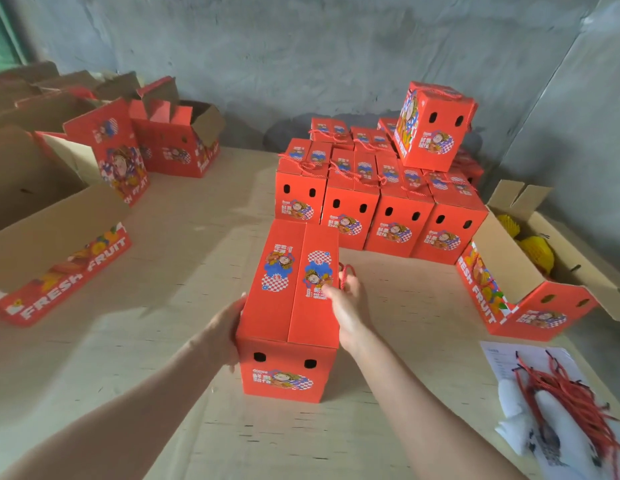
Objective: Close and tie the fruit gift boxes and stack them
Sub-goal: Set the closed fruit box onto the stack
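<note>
A closed red fruit gift box [291, 313] stands on the table in front of me, its two top flaps folded flat. My left hand [229, 327] presses against its left side near the top edge. My right hand [346, 303] lies on the right top flap, thumb on the printed picture, fingers curled round a red cord [346, 273] at the box's right edge. Behind it stands a block of several closed, tied boxes [378, 202], and one more tied box [435, 126] sits tilted on top of them.
Open, unfilled red boxes [177, 140] stand at the back left; a big open one [59, 258] lies at the left. At the right an open box [530, 275] holds yellow-netted fruit. A bundle of red cords [571, 403] lies on paper at the front right. A grey wall is behind.
</note>
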The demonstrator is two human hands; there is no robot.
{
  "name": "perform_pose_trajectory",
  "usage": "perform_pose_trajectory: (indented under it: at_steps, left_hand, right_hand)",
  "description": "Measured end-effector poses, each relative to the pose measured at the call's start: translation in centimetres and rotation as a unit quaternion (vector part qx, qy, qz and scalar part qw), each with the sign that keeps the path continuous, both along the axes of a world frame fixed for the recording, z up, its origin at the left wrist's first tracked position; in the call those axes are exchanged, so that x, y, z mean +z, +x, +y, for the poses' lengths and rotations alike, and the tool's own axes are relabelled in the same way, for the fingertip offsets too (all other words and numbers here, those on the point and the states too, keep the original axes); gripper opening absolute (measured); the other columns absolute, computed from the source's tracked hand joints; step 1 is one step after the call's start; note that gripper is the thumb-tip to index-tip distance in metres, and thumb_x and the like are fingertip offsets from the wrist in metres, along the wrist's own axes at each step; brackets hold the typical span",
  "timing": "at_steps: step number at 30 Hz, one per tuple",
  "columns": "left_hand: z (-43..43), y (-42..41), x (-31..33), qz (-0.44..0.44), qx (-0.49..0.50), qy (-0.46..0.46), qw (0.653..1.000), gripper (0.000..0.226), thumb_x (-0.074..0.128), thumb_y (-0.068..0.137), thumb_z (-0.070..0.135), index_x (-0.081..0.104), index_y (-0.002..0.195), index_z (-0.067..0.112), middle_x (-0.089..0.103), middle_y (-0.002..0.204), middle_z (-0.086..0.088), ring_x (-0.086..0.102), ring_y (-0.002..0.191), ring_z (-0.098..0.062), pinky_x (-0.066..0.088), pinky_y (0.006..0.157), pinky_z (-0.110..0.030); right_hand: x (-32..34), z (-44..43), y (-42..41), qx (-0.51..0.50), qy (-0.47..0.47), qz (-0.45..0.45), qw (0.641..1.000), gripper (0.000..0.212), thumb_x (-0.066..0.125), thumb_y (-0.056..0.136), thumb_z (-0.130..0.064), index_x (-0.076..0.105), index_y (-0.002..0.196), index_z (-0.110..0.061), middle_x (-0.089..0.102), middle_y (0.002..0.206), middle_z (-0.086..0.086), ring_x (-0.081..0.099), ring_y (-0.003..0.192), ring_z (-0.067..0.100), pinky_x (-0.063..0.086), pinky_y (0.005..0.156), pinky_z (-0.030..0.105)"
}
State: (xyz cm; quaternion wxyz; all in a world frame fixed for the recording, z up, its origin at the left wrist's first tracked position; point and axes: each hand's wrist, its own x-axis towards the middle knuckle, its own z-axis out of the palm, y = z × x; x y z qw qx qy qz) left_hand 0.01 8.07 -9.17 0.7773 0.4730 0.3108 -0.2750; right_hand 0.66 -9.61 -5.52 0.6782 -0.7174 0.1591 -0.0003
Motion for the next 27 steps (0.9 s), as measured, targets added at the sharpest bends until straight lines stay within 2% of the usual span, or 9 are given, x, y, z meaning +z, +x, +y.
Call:
perform_pose_trajectory:
  at_steps: [3,8,10,14,17,19,22,24,27]
  left_hand:
    - [0.4,2.1,1.6,-0.066,0.048,0.028,0.996,0.027,0.054,0.094,0.039,0.063,0.098,0.013,0.062,0.088,-0.009,0.061,0.077,-0.023,0.055,0.073,-0.039]
    - [-1.4,4.2,5.5,-0.164,0.117,0.162,0.966,0.025,0.057,0.094,0.019,0.054,0.073,0.006,0.053,0.069,-0.007,0.048,0.057,-0.017,0.043,0.053,-0.026]
    - [-1.9,4.4,7.6,-0.278,0.088,0.233,0.928,0.02,0.05,0.094,0.013,0.053,0.076,0.005,0.049,0.077,-0.011,0.04,0.055,-0.014,0.033,0.048,-0.022]
    - [-1.7,3.9,13.3,-0.487,0.015,0.354,0.798,0.031,0.046,0.096,0.016,0.067,0.073,0.009,0.065,0.077,-0.005,0.056,0.064,-0.006,0.041,0.054,-0.008]
    - [-1.2,3.1,14.6,-0.554,-0.123,0.558,0.605,0.043,0.048,0.096,0.026,0.056,0.059,0.004,0.056,0.062,-0.014,0.051,0.062,-0.029,0.041,0.057,-0.029]
    - [-0.6,2.9,14.2,-0.581,-0.128,0.588,0.548,0.048,0.044,0.093,0.037,0.052,0.059,0.005,0.054,0.06,-0.01,0.05,0.064,-0.031,0.041,0.059,-0.035]
    - [0.9,3.6,11.9,-0.544,-0.053,0.555,0.627,0.038,0.048,0.092,0.035,0.066,0.079,0.004,0.064,0.075,-0.007,0.056,0.073,-0.03,0.043,0.064,-0.033]
    - [1.4,3.6,8.6,-0.443,-0.12,0.539,0.706,0.024,0.054,0.094,0.03,0.065,0.099,0.01,0.064,0.094,-0.004,0.057,0.092,-0.03,0.042,0.073,-0.028]
    - [1.6,2.0,3.9,-0.317,-0.216,0.457,0.803,0.062,0.054,0.094,0.038,0.034,0.143,0.006,0.046,0.14,-0.013,0.046,0.127,-0.027,0.039,0.101,-0.032]
  right_hand:
    - [2.0,0.1,1.3,-0.023,-0.058,-0.023,0.998,0.005,0.058,0.093,-0.015,0.061,0.098,-0.014,0.062,0.098,0.003,0.053,0.087,0.015,0.045,0.078,0.03]
    - [5.4,2.4,1.6,0.057,-0.149,-0.071,0.985,0.022,0.054,0.094,-0.019,0.064,0.092,0.0,0.062,0.082,0.011,0.054,0.075,0.024,0.046,0.076,0.039]
    - [6.8,3.6,1.6,0.108,-0.147,-0.107,0.977,0.019,0.053,0.093,-0.013,0.063,0.086,0.002,0.066,0.083,0.015,0.06,0.075,0.035,0.048,0.072,0.041]
    - [8.7,5.7,2.2,0.183,-0.112,-0.07,0.974,0.013,0.051,0.086,0.003,0.062,0.086,-0.004,0.064,0.084,0.014,0.061,0.075,0.027,0.05,0.079,0.039]
    - [9.1,5.9,2.1,0.203,0.0,-0.023,0.979,0.017,0.043,0.085,0.006,0.06,0.084,0.004,0.059,0.07,0.011,0.054,0.064,0.037,0.046,0.074,0.042]
    - [9.9,5.0,2.1,0.187,0.14,-0.001,0.972,0.023,0.037,0.087,0.002,0.055,0.072,-0.002,0.055,0.049,0.003,0.053,0.046,0.025,0.037,0.061,0.032]
    - [12.1,3.2,3.4,0.106,0.251,0.076,0.959,0.022,0.042,0.091,-0.012,0.054,0.075,-0.002,0.047,0.04,-0.002,0.052,0.037,0.016,0.04,0.061,0.027]
    - [13.5,2.9,4.1,0.131,0.172,0.097,0.972,0.022,0.045,0.092,-0.015,0.054,0.075,-0.006,0.051,0.045,-0.002,0.055,0.045,0.016,0.041,0.069,0.028]
    - [14.8,4.3,4.9,0.162,0.045,0.091,0.982,0.026,0.046,0.092,-0.015,0.046,0.066,-0.015,0.058,0.064,-0.001,0.059,0.064,0.015,0.035,0.09,0.034]
